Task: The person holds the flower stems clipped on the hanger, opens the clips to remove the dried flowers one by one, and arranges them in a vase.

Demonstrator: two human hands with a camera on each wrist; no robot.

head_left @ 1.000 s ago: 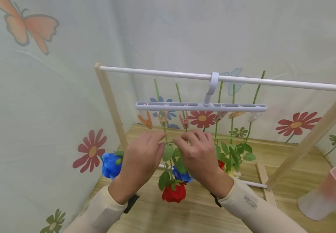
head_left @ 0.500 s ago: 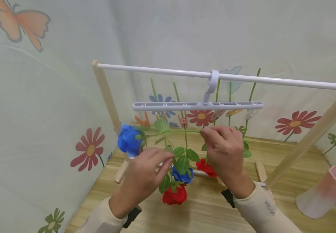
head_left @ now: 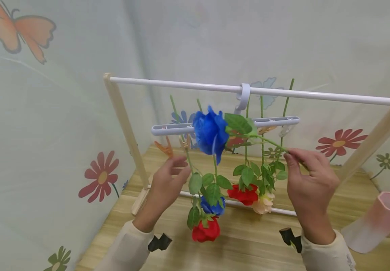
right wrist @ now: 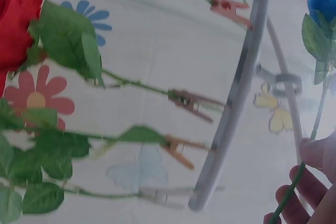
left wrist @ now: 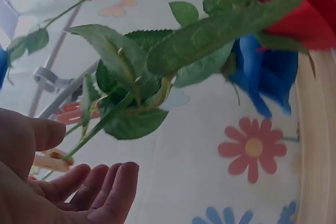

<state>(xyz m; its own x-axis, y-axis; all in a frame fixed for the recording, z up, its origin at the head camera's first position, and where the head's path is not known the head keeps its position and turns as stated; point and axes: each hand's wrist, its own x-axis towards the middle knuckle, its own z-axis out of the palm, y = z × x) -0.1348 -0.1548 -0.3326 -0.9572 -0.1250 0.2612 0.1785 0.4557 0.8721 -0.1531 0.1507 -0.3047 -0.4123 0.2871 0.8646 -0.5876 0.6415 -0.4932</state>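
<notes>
Pinching a blue rose in your right hand, left hand loose, empty by a bare clip; five stems clipped.

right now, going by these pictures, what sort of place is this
Perhaps a small staged corner or booth: a butterfly-printed backdrop stands close behind a wood-grain surface, where a rack bears a hanger with flowers clipped upside down.

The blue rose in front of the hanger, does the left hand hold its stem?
No, the right hand pinches the stem of this blue rose, and the left hand is apart from it.
</notes>
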